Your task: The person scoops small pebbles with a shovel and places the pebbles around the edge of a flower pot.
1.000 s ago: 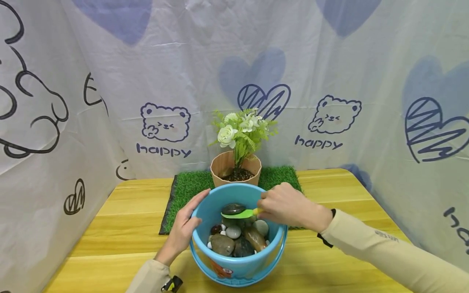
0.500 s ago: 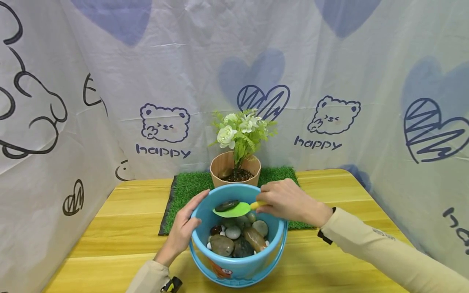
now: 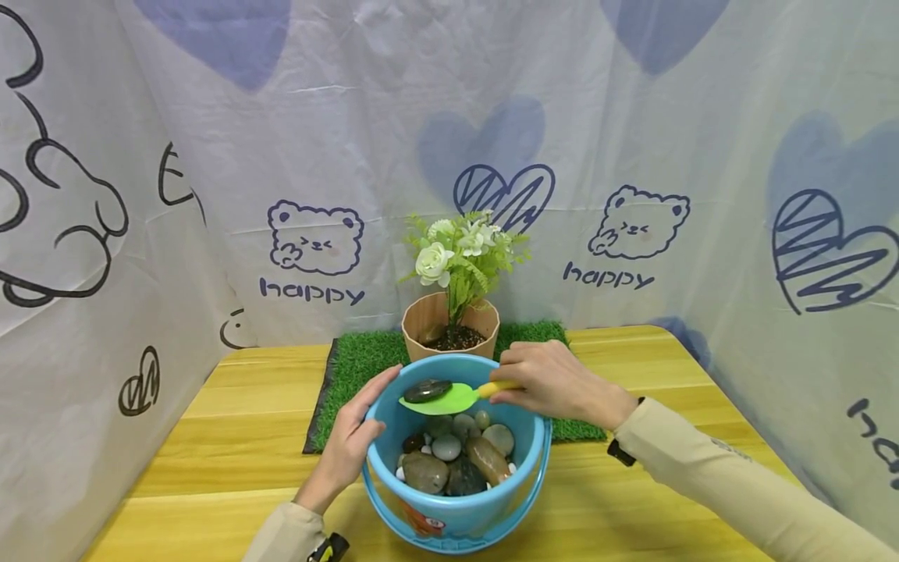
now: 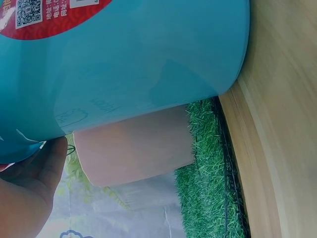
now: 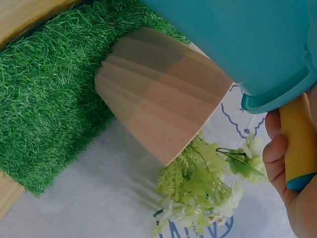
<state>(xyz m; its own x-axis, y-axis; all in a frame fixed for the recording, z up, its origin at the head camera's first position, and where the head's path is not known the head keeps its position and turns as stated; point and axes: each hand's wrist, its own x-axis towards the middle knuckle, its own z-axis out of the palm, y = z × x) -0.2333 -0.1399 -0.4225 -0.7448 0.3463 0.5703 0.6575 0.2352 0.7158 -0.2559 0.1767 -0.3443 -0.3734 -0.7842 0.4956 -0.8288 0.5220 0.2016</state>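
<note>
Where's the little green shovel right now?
In the head view, the green shovel is at the mouth of the blue bucket, above the pile of stones, carrying a dark stone; the right hand grips its yellow handle.

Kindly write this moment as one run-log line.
left hand: touches bucket; right hand: holds shovel; shovel: carries dark stone; bucket: stones inside

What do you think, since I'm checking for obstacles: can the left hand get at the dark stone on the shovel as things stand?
Probably yes: the dark stone lies uncovered on the shovel, near the left hand, though that hand would likely have to let go of the bucket.
</note>
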